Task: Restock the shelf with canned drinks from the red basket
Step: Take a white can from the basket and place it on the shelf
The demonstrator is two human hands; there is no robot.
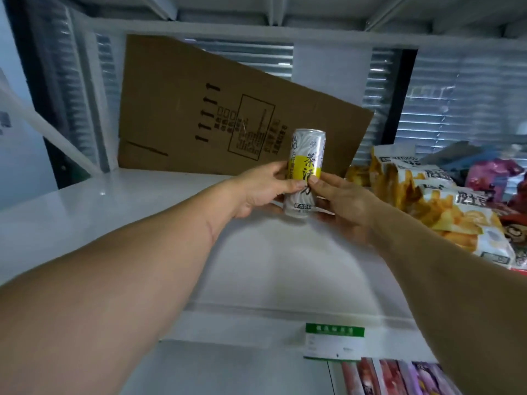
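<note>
Can: the canned drink [306,172] is a slim white tin with a yellow panel and dark characters down its front; you hold it upright over the middle of the white shelf [85,212], its base low over the board, though whether it touches is hard to tell.
Left hand: your left hand [258,192] grips the can from its left side, fingers curled round the back of it and the thumb laid across the front near the yellow panel.
Right hand: your right hand [340,201] holds the can from the right, thumb tip pressed on the front just beside your left thumb, the other fingers curled under and behind the lower part.
Behind the can: a flattened cardboard sheet [216,109] leans tilted against the back of the shelf, printed with arrows and a boxed label.
To your right: snack bags [445,212] with orange and white printing lie stacked on the same shelf, near your right forearm; more bags in purple and red sit behind them.
Shelf edge: a green and white price tag [333,342] hangs on the front rail below your hands.
Below: coloured packets [399,377] show on the lower level at bottom right.
</note>
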